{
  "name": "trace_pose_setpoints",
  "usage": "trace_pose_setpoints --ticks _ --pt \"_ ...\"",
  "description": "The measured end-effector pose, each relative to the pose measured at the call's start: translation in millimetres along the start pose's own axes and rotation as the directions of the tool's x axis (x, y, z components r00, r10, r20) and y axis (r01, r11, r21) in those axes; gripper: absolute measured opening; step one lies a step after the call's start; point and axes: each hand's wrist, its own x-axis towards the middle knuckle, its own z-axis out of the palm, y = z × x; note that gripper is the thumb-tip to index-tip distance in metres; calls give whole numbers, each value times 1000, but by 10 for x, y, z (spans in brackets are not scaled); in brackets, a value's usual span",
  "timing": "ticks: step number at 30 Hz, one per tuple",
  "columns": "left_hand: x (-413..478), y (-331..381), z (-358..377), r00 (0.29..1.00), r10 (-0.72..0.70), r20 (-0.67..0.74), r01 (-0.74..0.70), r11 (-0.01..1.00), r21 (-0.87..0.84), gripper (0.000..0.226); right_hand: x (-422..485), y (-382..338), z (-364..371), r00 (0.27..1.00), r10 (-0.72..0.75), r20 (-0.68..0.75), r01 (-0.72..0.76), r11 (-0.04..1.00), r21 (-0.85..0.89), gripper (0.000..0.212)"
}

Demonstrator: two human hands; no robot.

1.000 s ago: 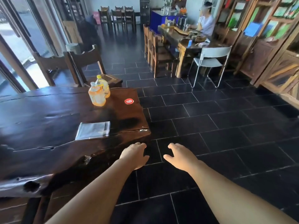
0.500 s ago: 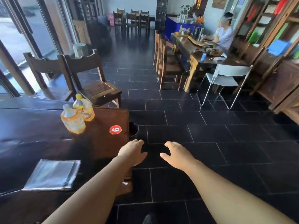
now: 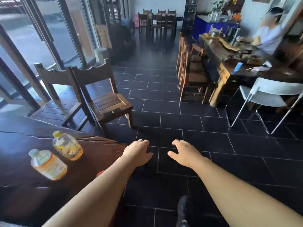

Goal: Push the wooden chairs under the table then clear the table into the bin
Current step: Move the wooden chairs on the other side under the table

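Both wooden chairs [image 3: 105, 94] not yet pushed under table [image 3: 19, 141]; two bottles [image 3: 49, 164] uncleared; my left hand [image 3: 137, 153] and right hand [image 3: 183, 153] spread, empty.

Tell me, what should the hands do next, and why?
Probably reach for the back of the nearer wooden chair and grip it. The left hand and right hand are empty and open past the table's corner, and that chair and the second chair stand pulled out, not tucked under. The bottles can likely wait.
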Motion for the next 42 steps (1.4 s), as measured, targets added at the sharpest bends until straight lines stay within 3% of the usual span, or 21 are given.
trace_pose_setpoints --ticks 8,16,24,32,42 --pt "1989 352 -365 989 -141 -35 140 989 -38 45 2053 701 -1033 993 -112 40 114 993 -45 55" --pt "3689 227 -1044 965 -235 -114 230 972 -55 53 3921 677 -1953 970 -228 81 235 967 -95 56" --pt "5528 -658 -1532 939 -317 -131 313 948 -47 36 6120 154 -2483 941 -331 71 338 931 -139 58" --pt "7293 -1595 -2190 911 -397 -113 382 914 -134 34 8176 -430 -2953 937 -321 137 336 935 -109 55" --pt "9237 -2591 -2902 874 -469 -127 457 882 -115 52 10608 -1074 -3517 891 -423 167 444 888 -120 58"
